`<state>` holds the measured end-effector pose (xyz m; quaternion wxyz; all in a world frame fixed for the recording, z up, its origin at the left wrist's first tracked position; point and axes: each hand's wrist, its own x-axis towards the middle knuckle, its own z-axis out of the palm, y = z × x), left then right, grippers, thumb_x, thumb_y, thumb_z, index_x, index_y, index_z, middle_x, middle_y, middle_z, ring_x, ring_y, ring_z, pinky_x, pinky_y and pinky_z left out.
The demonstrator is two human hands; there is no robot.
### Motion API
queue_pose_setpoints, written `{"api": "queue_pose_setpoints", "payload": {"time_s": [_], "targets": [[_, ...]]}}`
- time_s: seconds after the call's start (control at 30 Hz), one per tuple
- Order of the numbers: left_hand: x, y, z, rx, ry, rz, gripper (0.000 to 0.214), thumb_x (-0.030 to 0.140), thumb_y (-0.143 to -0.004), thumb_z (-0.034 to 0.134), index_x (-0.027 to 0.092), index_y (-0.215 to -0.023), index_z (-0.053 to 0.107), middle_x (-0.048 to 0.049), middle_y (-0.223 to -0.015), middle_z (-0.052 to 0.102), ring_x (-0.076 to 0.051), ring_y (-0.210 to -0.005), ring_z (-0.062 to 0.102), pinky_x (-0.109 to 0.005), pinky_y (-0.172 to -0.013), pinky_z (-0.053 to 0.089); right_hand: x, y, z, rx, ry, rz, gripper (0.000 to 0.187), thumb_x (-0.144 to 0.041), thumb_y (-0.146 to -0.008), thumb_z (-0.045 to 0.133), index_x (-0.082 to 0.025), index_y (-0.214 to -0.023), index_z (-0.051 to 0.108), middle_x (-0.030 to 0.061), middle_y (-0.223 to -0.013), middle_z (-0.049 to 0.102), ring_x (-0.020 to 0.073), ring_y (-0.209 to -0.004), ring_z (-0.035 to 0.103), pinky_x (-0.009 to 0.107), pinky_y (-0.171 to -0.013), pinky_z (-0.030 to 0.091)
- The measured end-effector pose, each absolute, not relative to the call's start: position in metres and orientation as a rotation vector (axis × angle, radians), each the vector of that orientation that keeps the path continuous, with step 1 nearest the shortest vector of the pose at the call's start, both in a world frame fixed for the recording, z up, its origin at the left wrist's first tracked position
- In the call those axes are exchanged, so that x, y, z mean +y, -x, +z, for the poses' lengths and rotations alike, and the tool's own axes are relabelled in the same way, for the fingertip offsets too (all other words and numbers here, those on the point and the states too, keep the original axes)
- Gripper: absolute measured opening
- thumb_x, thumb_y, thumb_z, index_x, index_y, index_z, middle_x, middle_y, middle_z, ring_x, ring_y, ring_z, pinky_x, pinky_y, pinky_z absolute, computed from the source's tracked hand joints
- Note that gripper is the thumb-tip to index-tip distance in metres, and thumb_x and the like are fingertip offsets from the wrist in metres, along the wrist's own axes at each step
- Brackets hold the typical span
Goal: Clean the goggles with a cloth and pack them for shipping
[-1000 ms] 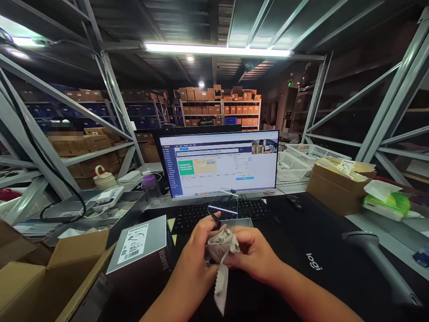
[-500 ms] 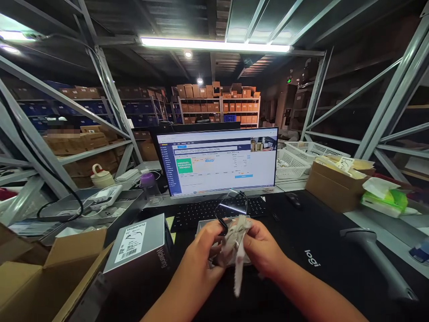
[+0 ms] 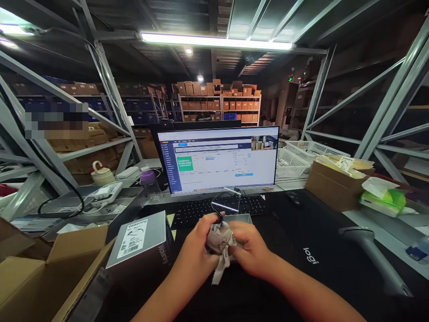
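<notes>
A crumpled grey-beige cleaning cloth (image 3: 221, 239) is bunched between both hands, its pinked tail hanging toward the near side, so its long axis runs roughly near-to-far; the left hand (image 3: 196, 239) and right hand (image 3: 250, 248) are both closed around it, about equally near. A clear curved plastic shield (image 3: 226, 201) rises tilted just beyond the left hand, a thin dark band (image 3: 218, 217) at its base touching those fingers; whether they grip it, I cannot tell. A shallow metal tray (image 3: 243, 218) sits just behind the hands, on a black Logi desk mat (image 3: 311, 255) covering the counter (image 3: 291, 185); beyond lie a black keyboard (image 3: 208, 211) and a lit monitor (image 3: 217, 161). To the left stand a grey Wakening box (image 3: 140, 241) and an open cardboard carton (image 3: 33, 277); to the right, a corded barcode scanner (image 3: 372, 250); warehouse shelving (image 3: 201, 105) stacked with cartons fills the far room.
</notes>
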<state>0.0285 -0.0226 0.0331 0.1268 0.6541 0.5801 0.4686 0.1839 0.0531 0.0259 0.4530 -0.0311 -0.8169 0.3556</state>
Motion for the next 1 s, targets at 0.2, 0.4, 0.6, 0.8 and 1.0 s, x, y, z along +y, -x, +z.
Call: {"api": "queue_pose_setpoints", "payload": {"time_s": [0.2, 0.4, 0.6, 0.8, 1.0], "targets": [[-0.024, -0.026, 0.035, 1.620, -2.038, 1.318, 0.060, 0.001, -0.063, 0.059, 0.025, -0.119, 0.055, -0.0075, -0.125, 0.063, -0.023, -0.112, 0.065, -0.037, -0.092, 0.057, 0.052, -0.178, 0.023, -1.565, 0.234, 1.631, 0.027, -0.044, -0.079, 0.075, -0.018, -0.075, 0.068, 0.0000, -0.069, 0.061, 0.0129, -0.061, 0.051, 0.025, -0.061, 0.043], [-0.023, -0.025, 0.030, 1.407, -2.187, 1.308, 0.069, -0.008, -0.062, 0.045, 0.028, -0.120, 0.054, -0.0072, -0.138, 0.053, -0.018, -0.110, 0.067, -0.032, -0.087, 0.061, 0.067, -0.190, 0.040, -0.945, 0.151, 2.060, 0.025, -0.033, -0.069, 0.086, -0.018, -0.080, 0.069, 0.0003, -0.073, 0.067, 0.0132, -0.062, 0.058, 0.028, -0.067, 0.053], [-0.021, -0.028, 0.030, 1.380, -2.109, 1.374, 0.065, -0.006, -0.066, 0.046, 0.028, -0.121, 0.056, -0.0066, -0.137, 0.054, -0.019, -0.112, 0.067, -0.034, -0.090, 0.061, 0.063, -0.196, 0.045, -1.065, 0.257, 1.873, 0.024, -0.039, -0.074, 0.082, -0.019, -0.082, 0.070, -0.0004, -0.072, 0.065, 0.0134, -0.066, 0.058, 0.027, -0.068, 0.051], [-0.028, -0.026, 0.033, 1.478, -1.830, 1.479, 0.064, 0.003, -0.070, 0.062, 0.025, -0.129, 0.051, -0.0119, -0.141, 0.055, -0.026, -0.115, 0.067, -0.035, -0.084, 0.062, 0.031, -0.199, 0.039, -2.006, 0.294, 0.859, 0.023, -0.027, -0.092, 0.058, -0.019, -0.073, 0.068, 0.0043, -0.071, 0.058, 0.0179, -0.071, 0.054, 0.030, -0.067, 0.042], [-0.032, -0.021, 0.036, 1.529, -1.889, 1.488, 0.064, 0.004, -0.066, 0.069, 0.026, -0.124, 0.054, -0.0124, -0.143, 0.053, -0.030, -0.125, 0.060, -0.038, -0.089, 0.060, 0.026, -0.185, 0.031, -2.003, 0.254, 0.965, 0.026, -0.030, -0.090, 0.059, -0.019, -0.067, 0.063, 0.0022, -0.067, 0.054, 0.0156, -0.064, 0.048, 0.028, -0.061, 0.036]]}}
